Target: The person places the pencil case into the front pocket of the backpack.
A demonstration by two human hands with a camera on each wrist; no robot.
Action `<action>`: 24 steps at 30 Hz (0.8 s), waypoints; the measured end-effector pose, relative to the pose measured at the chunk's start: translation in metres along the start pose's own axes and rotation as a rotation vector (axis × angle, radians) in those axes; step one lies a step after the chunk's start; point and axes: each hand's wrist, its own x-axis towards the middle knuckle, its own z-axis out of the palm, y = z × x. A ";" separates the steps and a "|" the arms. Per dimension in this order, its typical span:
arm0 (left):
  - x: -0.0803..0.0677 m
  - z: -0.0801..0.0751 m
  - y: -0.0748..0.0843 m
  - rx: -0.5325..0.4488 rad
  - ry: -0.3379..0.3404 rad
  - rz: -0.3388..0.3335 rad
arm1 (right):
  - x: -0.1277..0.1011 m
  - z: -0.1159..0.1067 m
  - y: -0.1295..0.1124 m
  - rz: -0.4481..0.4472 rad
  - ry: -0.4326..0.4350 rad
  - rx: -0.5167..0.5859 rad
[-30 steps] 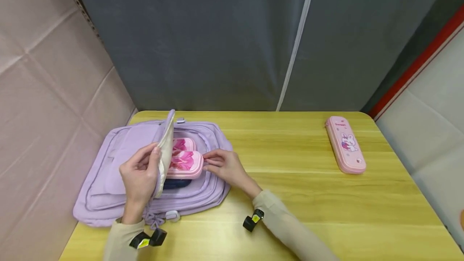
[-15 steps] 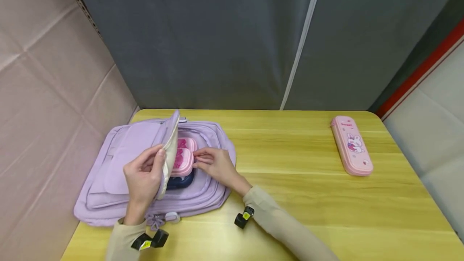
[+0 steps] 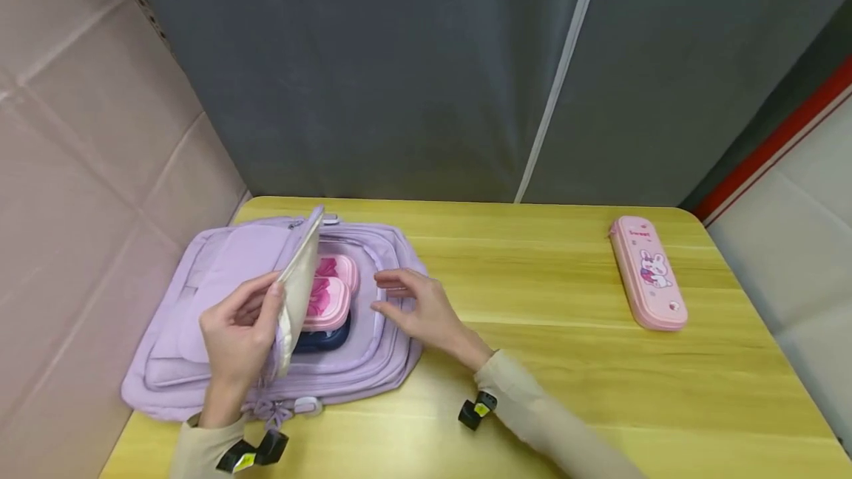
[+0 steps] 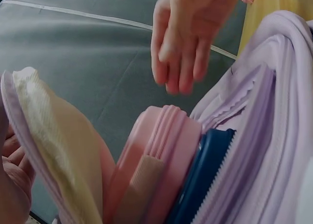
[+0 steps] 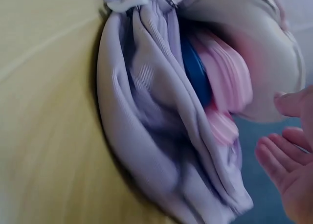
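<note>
A lilac backpack (image 3: 220, 265) lies flat on the table with its front pocket open. My left hand (image 3: 236, 331) pinches the edge of the pocket flap (image 3: 302, 287) and holds it raised. Under the flap, two pink cases with floral lids show, the nearer pink case (image 3: 331, 305) overlapping the farther pink case (image 3: 346, 270). A navy case (image 3: 328, 338) lies beneath them; the flap hides their left ends. My right hand (image 3: 426, 309) hovers over the backpack's right part, fingers extended and holding nothing. In the right wrist view, its fingertips (image 5: 264, 148) are apart from the pink cases.
A pink pencil case (image 3: 647, 272) with a rabbit picture lies at the right of the wood-patterned table (image 3: 519, 272). A dark grey curtain (image 3: 373, 80) hangs behind the table, and a pale quilted wall (image 3: 86, 191) stands at the left.
My right hand has let go of the nearer pink case and drawn back to the right. That case has moved left, deeper under the flap. My left hand keeps holding the flap up.
</note>
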 end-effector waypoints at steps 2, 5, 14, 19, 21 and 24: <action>-0.002 -0.002 0.000 -0.002 0.007 -0.005 | -0.007 -0.015 -0.002 0.014 0.028 -0.065; -0.006 -0.004 -0.001 -0.008 0.011 -0.012 | -0.020 -0.039 -0.003 0.051 0.074 -0.184; -0.007 -0.004 -0.003 -0.007 -0.002 0.005 | -0.058 -0.123 0.004 0.137 0.280 -0.444; -0.005 -0.003 -0.005 -0.006 -0.008 0.029 | -0.075 -0.168 0.008 0.204 0.408 -0.505; -0.004 -0.002 -0.005 -0.001 -0.008 0.025 | -0.081 -0.183 0.007 0.226 0.445 -0.523; -0.004 0.000 -0.004 -0.010 -0.004 0.011 | -0.089 -0.200 0.006 0.230 0.498 -0.553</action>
